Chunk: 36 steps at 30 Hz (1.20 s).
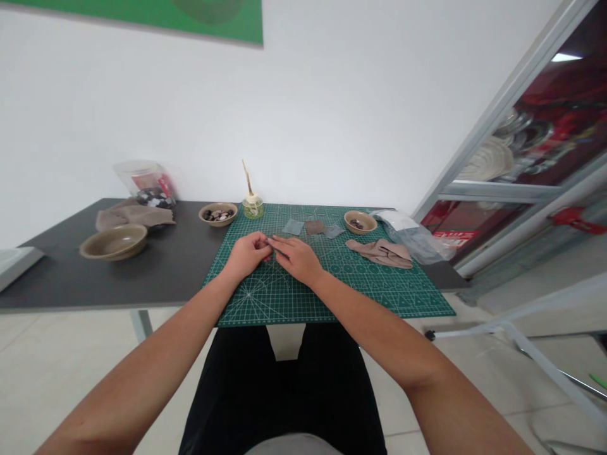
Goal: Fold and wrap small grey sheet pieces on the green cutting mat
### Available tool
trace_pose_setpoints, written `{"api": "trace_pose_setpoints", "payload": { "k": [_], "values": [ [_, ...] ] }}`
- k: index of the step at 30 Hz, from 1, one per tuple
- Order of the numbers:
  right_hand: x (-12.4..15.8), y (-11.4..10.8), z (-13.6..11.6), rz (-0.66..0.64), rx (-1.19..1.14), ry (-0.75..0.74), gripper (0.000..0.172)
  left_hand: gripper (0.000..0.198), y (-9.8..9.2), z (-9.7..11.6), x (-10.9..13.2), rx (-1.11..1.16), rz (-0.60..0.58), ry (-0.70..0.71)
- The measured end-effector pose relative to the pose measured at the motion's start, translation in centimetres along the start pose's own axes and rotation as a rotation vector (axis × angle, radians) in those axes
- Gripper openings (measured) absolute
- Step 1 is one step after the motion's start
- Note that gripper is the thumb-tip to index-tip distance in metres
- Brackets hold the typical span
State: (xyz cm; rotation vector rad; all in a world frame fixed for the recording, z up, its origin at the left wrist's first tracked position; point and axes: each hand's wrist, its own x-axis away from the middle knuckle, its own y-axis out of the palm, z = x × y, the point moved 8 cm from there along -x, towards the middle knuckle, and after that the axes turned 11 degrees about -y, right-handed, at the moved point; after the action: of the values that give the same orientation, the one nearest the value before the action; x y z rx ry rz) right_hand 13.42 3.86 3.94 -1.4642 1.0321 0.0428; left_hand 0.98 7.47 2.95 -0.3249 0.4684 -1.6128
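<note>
Both my hands rest together on the green cutting mat (360, 284), fingertips meeting near its middle. My left hand (247, 254) is curled, its fingers pinched round something small that I cannot make out. My right hand (297, 258) lies beside it with fingers pressed together, touching the same spot. Just beyond them on the mat lie small fabric squares (313, 227) in grey and brown. A beige cloth (380, 251) lies to the right of my right hand.
A small bowl with buttons (218, 214) and a glass jar with a brush (253, 206) stand at the mat's far left corner. Another small bowl (360, 222) and a plastic bag (412, 237) sit far right. An empty larger bowl (114, 242), folded cloth (133, 217) and a button jar (147, 183) sit left.
</note>
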Motion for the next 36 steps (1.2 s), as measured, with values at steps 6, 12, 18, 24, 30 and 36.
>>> {"api": "trace_pose_setpoints", "payload": {
  "k": [6, 12, 18, 24, 30, 36],
  "values": [
    [-0.2, 0.5, -0.9, -0.078, 0.049, -0.073, 0.046, 0.007, -0.4, 0.0, 0.0, 0.104, 0.015, -0.027],
    [-0.1, 0.2, -0.8, -0.107, 0.089, 0.011, 0.049, 0.011, -0.2, -0.8, -0.3, 0.217, -0.008, -0.046],
    [0.0, 0.3, -0.8, -0.126, 0.120, 0.034, 0.047, 0.010, -0.4, -0.3, 0.0, 0.145, 0.026, -0.049],
    [0.1, 0.5, -0.6, -0.129, 0.120, 0.043, 0.047, 0.008, -0.4, -0.3, 0.2, 0.154, 0.026, -0.048],
    [0.2, 0.4, -0.4, -0.127, 0.151, 0.085, 0.047, 0.013, 0.0, -1.0, -0.2, 0.220, -0.008, -0.078],
    [0.0, 0.6, -0.8, -0.157, 0.142, 0.040, 0.047, 0.010, -0.3, -0.8, 0.1, 0.228, 0.009, -0.114]
  ]
}}
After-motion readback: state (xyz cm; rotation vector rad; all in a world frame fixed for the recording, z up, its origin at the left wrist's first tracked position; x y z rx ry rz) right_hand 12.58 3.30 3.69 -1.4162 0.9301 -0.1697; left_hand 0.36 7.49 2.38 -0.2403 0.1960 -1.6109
